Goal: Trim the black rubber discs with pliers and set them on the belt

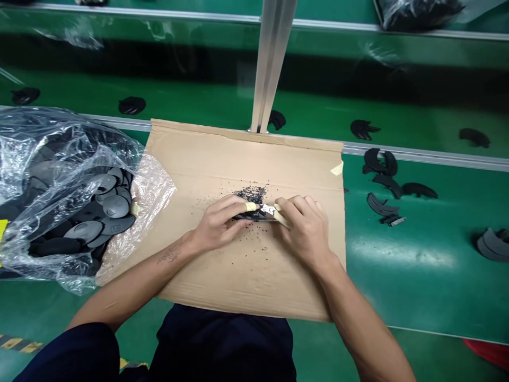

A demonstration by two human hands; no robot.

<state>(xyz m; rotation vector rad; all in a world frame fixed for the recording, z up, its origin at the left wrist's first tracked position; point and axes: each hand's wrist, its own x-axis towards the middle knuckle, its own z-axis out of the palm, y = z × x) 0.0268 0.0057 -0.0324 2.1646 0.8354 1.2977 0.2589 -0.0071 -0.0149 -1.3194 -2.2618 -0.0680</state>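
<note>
A grooved metal post (pixel 270 63) rose behind the green tabletop (pixel 421 297), its foot at a metal rail (pixel 437 154) along the far side. Higher up, a metal-edged green shelf (pixel 191 6) carried a dark bundle in clear plastic (pixel 421 13) at right. Yellow-and-black striped tape (pixel 19 344) crossed the floor (pixel 19 302) at lower left; something red (pixel 487 350), partly cut off, showed at lower right.
</note>
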